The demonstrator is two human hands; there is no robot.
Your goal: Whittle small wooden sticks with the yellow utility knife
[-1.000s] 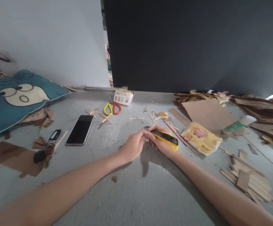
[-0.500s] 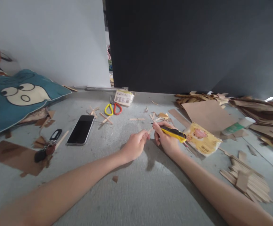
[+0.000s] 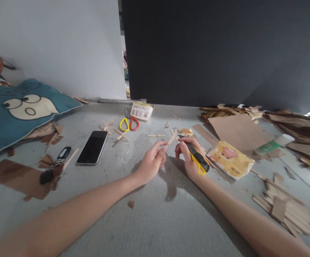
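Left hand [image 3: 154,159]: we see its thumb and fingers pinched together, with no gap, on the near end of a wooden stick.
Wooden stick [image 3: 169,142]: it slants away from that pinch; we cannot tell whether its far end touches the loose sticks behind it.
Right hand [image 3: 191,157]: we see its grip wrapped around a utility knife, just beside the left hand but apart from it.
Utility knife [image 3: 197,157]: yellow and black, it lies along the right palm, butt toward the wrist.
Scissors [image 3: 133,124]: beyond the left grip, with 1 yellow loop and 1 red.
Crossed sticks [image 3: 121,135]: 2, left of the left grip.
Phone [image 3: 92,147]: farther left of that grip.
Yellow packet [image 3: 231,159]: just right of the right grip.
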